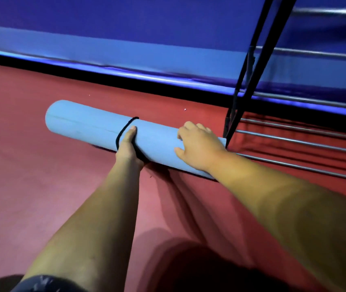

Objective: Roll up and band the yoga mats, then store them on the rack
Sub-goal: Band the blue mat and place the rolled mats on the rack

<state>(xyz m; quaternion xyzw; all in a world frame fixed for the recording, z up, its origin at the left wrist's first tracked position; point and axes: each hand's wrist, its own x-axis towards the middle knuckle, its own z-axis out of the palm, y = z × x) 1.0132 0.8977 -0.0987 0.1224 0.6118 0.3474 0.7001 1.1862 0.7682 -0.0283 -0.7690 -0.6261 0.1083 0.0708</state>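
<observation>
While you reach down to the red floor (41, 186), a rolled yoga mat (87, 125), pale blue, lies on its side in front of you, running from left to lower right. A thin black band (125, 127) circles the roll near its middle. Your left hand (127, 148) grips the roll from the near side, just right of the band: the thumb lies flat up the mat's face and touches the band, while the other fingers are hidden under the roll. Your right hand (197, 144) rests on top near the mat's right end, fingers bent over the crest and thumb spread along the near face. That right end sits just beside the rack (265, 60), whose black uprights and silver bars stand to your right. A blue padded wall (146, 39) runs behind the mat.
</observation>
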